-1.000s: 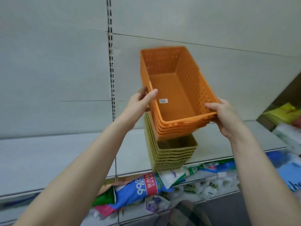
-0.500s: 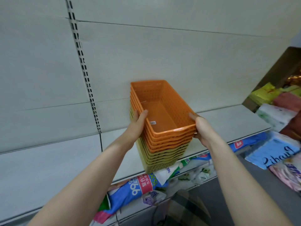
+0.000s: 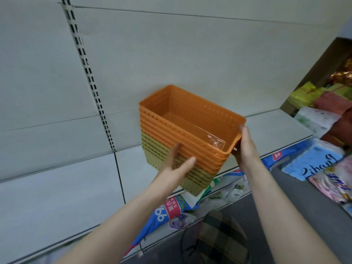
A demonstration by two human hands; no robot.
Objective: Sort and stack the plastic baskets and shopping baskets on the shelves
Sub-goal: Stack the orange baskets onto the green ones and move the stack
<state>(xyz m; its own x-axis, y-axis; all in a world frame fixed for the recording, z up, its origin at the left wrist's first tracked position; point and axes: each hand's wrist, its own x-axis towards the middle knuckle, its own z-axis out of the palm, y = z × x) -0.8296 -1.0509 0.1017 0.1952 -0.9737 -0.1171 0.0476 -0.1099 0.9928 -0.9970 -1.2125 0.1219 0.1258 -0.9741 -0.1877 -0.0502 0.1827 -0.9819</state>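
A stack of several orange perforated baskets (image 3: 192, 121) sits nested on a stack of several olive-yellow baskets (image 3: 162, 159) on the white shelf (image 3: 57, 187). The pile is turned at an angle, its near corner overhanging the shelf's front edge. My right hand (image 3: 244, 147) holds the near right end of the orange stack, thumb up on the rim. My left hand (image 3: 176, 164) is open with fingers spread, just off the left side of the pile, in front of the olive baskets.
The white back panel and a slotted upright (image 3: 95, 96) stand behind the shelf. A lower shelf holds bagged goods, among them a blue and red pack (image 3: 171, 208). More packaged goods (image 3: 323, 119) crowd the right end of the shelf.
The orange stack came down onto the olive stack and the pile turned at an angle. My left hand let go of the rim and opened. My view shifted right.
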